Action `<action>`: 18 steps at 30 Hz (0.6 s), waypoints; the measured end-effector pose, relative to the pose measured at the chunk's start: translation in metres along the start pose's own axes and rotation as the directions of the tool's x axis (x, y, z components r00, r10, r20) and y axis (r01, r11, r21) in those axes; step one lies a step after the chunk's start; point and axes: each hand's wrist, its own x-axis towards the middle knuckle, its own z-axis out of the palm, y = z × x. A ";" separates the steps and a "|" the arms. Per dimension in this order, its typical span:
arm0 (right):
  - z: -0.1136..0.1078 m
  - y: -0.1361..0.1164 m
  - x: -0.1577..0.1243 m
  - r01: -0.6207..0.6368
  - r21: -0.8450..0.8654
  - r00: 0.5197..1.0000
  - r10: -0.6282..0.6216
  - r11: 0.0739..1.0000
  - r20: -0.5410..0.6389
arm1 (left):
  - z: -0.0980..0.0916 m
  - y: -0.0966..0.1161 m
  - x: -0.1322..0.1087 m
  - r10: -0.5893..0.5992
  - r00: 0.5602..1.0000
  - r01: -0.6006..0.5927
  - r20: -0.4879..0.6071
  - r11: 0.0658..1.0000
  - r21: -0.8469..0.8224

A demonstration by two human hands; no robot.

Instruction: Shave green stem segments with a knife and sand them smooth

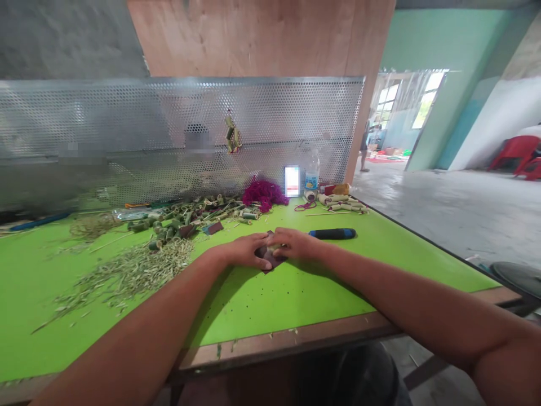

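A dark brown sheet, apparently sandpaper (pixel 270 267), lies on the green tabletop in front of me. My left hand (pixel 249 251) holds this sheet down, with the thumb on its near side and the fingers along its far side. Over the same sheet, my right hand (pixel 293 242) is closed around a small pale-green piece of bamboo (pixel 275 247), mostly hidden by the fingers. Just beyond my right hand rests a tool with a black and blue handle (pixel 336 233); its other end is hidden behind that hand.
Bamboo shavings (pixel 147 268) and cut bamboo pieces (pixel 169 228) cover the left. Purple yarn (pixel 262 193), a lit phone (pixel 292 180), a plastic bottle (pixel 311 175) and pale bamboo pieces (pixel 342 203) stand or lie at the back. A perforated metal panel (pixel 274 124) rises behind.
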 end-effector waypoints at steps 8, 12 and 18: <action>-0.017 -0.007 -0.001 0.002 0.137 0.999 -0.009 0.991 0.047 | -0.001 0.001 0.000 -0.035 0.999 0.034 0.023 0.999 0.017; -0.026 -0.012 -0.009 -0.218 0.375 0.975 0.221 0.901 0.035 | -0.001 0.001 0.001 -0.046 0.998 0.045 0.039 0.999 0.027; -0.031 -0.018 -0.017 -0.202 0.936 0.937 0.333 0.287 0.100 | 0.003 -0.004 0.003 -0.016 1.000 0.016 0.016 1.000 0.025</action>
